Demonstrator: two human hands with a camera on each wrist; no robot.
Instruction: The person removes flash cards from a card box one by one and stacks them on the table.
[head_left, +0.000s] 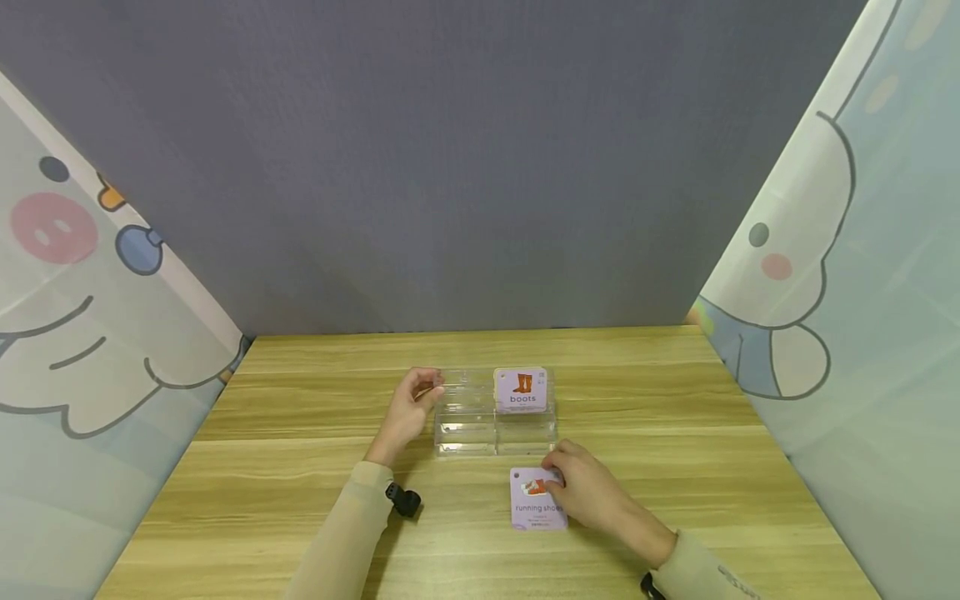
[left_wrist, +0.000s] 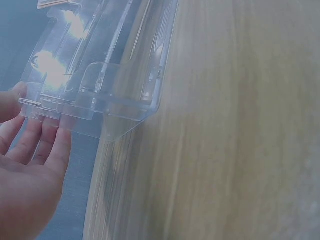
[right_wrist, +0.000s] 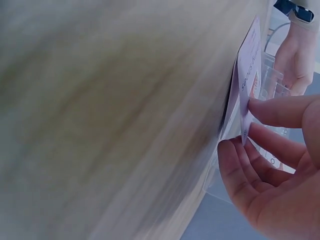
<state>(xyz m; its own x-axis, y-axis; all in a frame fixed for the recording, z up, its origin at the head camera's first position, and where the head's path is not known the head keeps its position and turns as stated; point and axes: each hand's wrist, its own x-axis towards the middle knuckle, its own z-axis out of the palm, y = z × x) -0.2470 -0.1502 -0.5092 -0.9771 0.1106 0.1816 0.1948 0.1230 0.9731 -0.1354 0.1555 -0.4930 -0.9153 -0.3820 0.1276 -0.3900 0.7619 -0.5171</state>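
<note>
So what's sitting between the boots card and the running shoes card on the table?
In the head view, only the clear acrylic holder's empty front tiers lie between the boots card and the running shoes card, then a bare strip of wooden table.

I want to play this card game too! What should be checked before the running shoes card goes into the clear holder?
1. Right hand pinches the lilac "running shoes" picture card: ok.
2. Card lifted off the wooden table: one edge up, ok.
3. Left hand steadies the clear plastic tiered holder: ok.
4. Lilac "boots" card stands in the back right slot: ok.
5. Front slots free: ok.
6. Card's far side: cannot tell.
</note>
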